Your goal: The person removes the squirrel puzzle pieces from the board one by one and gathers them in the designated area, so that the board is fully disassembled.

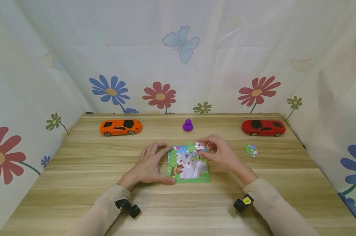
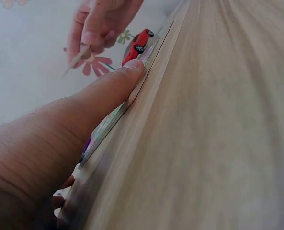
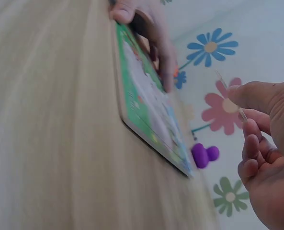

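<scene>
A small jigsaw puzzle (image 1: 189, 167) with a grey squirrel holding an acorn lies on the wooden table. My left hand (image 1: 149, 164) steadies it from the left side, its straight thumb resting on the lower left corner and its fingers reaching to the upper left. Between thumb and fingertips, my right hand (image 1: 220, 152) pinches a puzzle piece (image 1: 199, 146) with a white animal face, raised over the upper right part of the puzzle. In the right wrist view that puzzle piece (image 3: 221, 78) shows edge-on, above the board. Another loose puzzle piece (image 1: 250, 150) lies to the right of my right hand.
Along the back of the table stand an orange toy car (image 1: 120, 127) on the left, a purple knobbed toy (image 1: 188, 125) in the middle and a red toy car (image 1: 263, 127) on the right. A flower-printed curtain (image 1: 180, 72) hangs behind and at both sides.
</scene>
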{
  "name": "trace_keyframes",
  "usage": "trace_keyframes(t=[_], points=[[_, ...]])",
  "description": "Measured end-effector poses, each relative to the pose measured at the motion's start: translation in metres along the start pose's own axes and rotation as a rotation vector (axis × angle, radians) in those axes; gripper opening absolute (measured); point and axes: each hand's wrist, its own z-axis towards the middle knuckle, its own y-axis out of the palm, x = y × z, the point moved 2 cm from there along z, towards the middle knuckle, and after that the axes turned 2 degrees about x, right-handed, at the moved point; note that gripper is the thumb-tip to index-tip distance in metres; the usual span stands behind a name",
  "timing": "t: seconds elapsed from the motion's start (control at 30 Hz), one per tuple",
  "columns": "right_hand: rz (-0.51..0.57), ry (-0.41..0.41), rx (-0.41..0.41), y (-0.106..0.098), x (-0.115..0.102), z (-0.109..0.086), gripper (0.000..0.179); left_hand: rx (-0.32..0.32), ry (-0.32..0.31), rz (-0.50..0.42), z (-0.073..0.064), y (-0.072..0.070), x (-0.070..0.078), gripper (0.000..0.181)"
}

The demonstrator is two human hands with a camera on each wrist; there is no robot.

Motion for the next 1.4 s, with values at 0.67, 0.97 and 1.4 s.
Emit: trace_keyframes(t=[0.67,0.97,1.4], points=[[-0.141,-0.031,0.103,-0.098,0.016,-0.025,0.042,0.001,-0.008,-0.006,-0.001,0.001,0.0,0.136],[-0.192,-0.071,0.137,-0.128,0.022,-0.042,0.044,0.016,0.013,-0.012,-0.001,0.001,0.0,0.133],[-0.215,0.046,0.141,-0.16,0.048,-0.071,0.043,0.004,-0.002,-0.015,-0.001,0.002,-0.002,0.135]])
